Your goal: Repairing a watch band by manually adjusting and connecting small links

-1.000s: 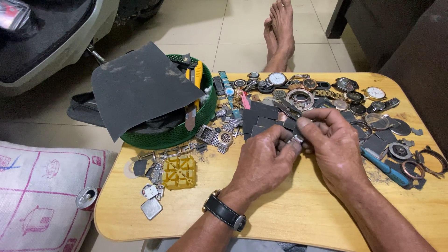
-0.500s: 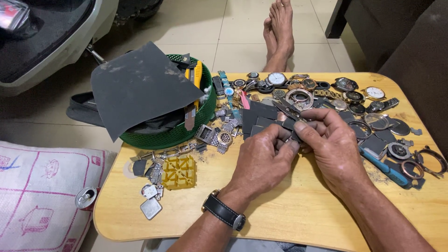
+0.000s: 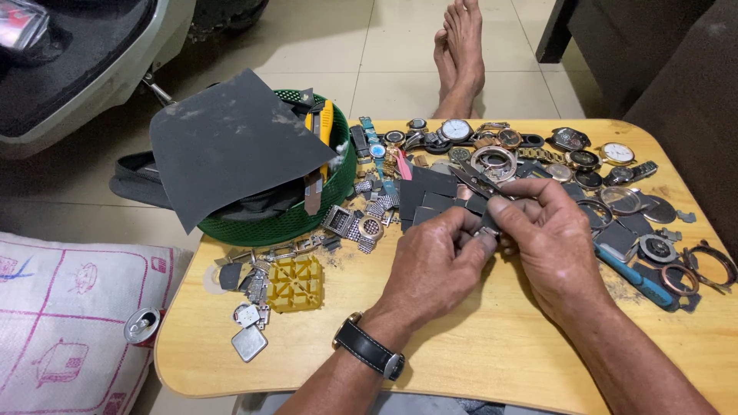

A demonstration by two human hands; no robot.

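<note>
Left hand (image 3: pixel 434 261) and right hand (image 3: pixel 550 238) meeting over the table (image 3: pixel 492 361) middle, fingertips pinched together on a small metal part (image 3: pixel 489 228) between them, dark squares (image 3: pixel 427 196) just behind, watches (image 3: pixel 538 150) along the far edge, green basket (image 3: pixel 292 219) at far left corner

table (image 3: pixel 492 361): pale wood, smooth, I see a faint sheen | basket (image 3: pixel 296 219): green plastic mesh | sheet (image 3: pixel 231 142) over it: dark grey, matt, gritty like sandpaper | block (image 3: pixel 295 283): yellow plastic lattice | watch cases (image 3: pixel 492 161): bright metal, glossy | wrist strap (image 3: pixel 369 350): black, leather-like, steel buckle
</note>
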